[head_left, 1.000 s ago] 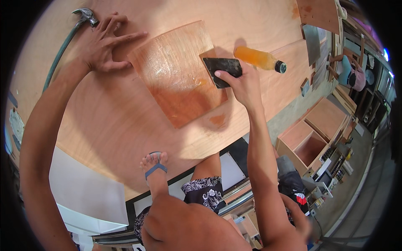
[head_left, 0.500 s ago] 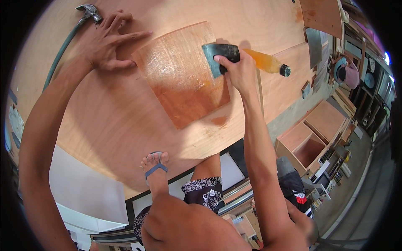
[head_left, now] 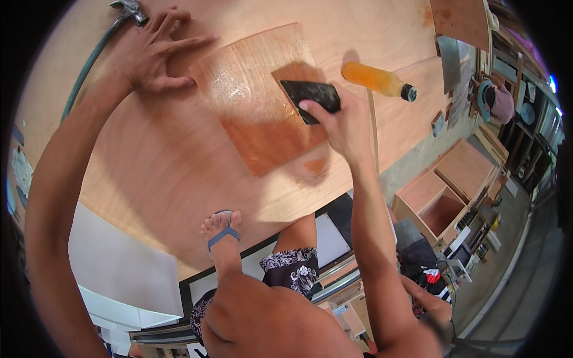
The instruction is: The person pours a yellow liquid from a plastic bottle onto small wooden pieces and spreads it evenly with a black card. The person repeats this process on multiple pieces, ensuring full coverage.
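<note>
Right hand (head_left: 348, 122) grips flat black scraper (head_left: 311, 98) over right side of glossy wood panel (head_left: 253, 113). Left hand (head_left: 156, 58), fingers spread, rests beside panel's left corner. Plywood (head_left: 292, 200) extends past panel's edges; bottle (head_left: 375, 79) lies right of panel.

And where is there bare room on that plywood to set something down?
The broadest bare patch of plywood sheet lies between the left forearm, glossy wooden panel and sandaled foot; another, between panel, bottle of orange liquid and the picture's top edge. It's crowded where the left hand sits between claw hammer and panel, and where spreader, right hand and bottle bunch.
</note>
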The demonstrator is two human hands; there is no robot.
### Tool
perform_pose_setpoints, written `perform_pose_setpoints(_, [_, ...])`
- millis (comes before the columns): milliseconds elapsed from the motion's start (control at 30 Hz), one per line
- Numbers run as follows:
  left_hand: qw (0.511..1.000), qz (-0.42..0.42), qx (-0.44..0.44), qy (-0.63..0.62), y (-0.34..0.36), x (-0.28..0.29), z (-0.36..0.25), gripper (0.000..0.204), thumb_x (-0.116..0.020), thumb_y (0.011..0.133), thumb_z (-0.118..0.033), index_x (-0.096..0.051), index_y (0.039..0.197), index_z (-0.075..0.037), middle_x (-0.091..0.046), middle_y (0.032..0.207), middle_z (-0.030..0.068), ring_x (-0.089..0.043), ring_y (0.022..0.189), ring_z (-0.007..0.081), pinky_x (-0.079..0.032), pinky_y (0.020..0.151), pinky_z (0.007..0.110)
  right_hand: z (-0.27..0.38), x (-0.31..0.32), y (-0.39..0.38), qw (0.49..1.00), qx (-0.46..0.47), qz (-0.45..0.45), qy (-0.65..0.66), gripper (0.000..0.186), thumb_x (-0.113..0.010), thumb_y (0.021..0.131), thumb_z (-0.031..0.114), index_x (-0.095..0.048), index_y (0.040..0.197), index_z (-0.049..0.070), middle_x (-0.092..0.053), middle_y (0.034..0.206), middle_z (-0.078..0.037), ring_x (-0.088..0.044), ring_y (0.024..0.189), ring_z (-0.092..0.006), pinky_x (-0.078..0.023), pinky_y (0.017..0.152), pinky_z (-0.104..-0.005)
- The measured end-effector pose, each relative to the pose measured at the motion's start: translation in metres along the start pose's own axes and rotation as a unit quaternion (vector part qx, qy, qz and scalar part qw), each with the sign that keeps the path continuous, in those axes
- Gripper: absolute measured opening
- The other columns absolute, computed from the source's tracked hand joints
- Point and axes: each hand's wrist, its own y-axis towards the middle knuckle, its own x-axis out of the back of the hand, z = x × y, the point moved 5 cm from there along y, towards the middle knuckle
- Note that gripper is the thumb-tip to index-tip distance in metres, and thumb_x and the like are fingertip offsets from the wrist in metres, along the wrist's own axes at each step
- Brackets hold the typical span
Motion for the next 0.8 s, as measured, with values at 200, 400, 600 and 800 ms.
perform_pose_setpoints(200, [1.0, -0.015, -0.011, -0.001, -0.002, 0.0, 0.002, 0.094, -0.067, 0.076, -0.084, -0.059, 0.159, -0.04, -0.043, 0.157, 0.0157, -0.032, 0.156, 0.0447, -0.031, 0.125, 0.067, -0.052, -0.029, -0.044, 0.986, -0.084, -0.096, 0.111, 0.03, -0.089, 0.088, 0.005, -0.079, 0.116, 0.0, -0.08, 0.09, -0.01, -0.072, 0.08, -0.0104, -0.059, 0.076, -0.0304])
perform_pose_setpoints(400, [1.0, -0.024, -0.012, 0.006, -0.002, 0.002, -0.001, 0.093, -0.068, 0.076, -0.079, -0.059, 0.159, -0.038, -0.044, 0.154, 0.0169, -0.037, 0.149, 0.0414, -0.031, 0.125, 0.059, -0.051, -0.013, -0.016, 0.99, -0.02, -0.141, -0.008, 0.033, -0.088, 0.088, 0.006, -0.079, 0.119, -0.001, -0.082, 0.096, -0.015, -0.076, 0.082, -0.0174, -0.06, 0.077, -0.0324])
perform_pose_setpoints(600, [1.0, -0.018, -0.005, 0.007, -0.005, 0.004, 0.0, 0.094, -0.067, 0.076, -0.081, -0.061, 0.158, -0.036, -0.045, 0.155, 0.0183, -0.036, 0.151, 0.0416, -0.032, 0.125, 0.059, -0.028, 0.003, -0.003, 0.979, -0.007, -0.191, 0.07, 0.025, -0.09, 0.088, 0.01, -0.078, 0.106, -0.003, -0.08, 0.087, -0.01, -0.071, 0.073, -0.0148, -0.057, 0.071, -0.0329])
perform_pose_setpoints(800, [1.0, -0.025, -0.013, -0.01, 0.003, 0.006, -0.002, 0.093, -0.068, 0.076, -0.08, -0.061, 0.158, -0.035, -0.046, 0.154, 0.0196, -0.035, 0.152, 0.0413, -0.03, 0.126, 0.059, -0.034, 0.003, 0.049, 0.99, 0.025, -0.14, 0.018, 0.028, -0.092, 0.086, 0.013, -0.078, 0.105, -0.002, -0.08, 0.087, -0.012, -0.073, 0.074, -0.0188, -0.059, 0.073, -0.036])
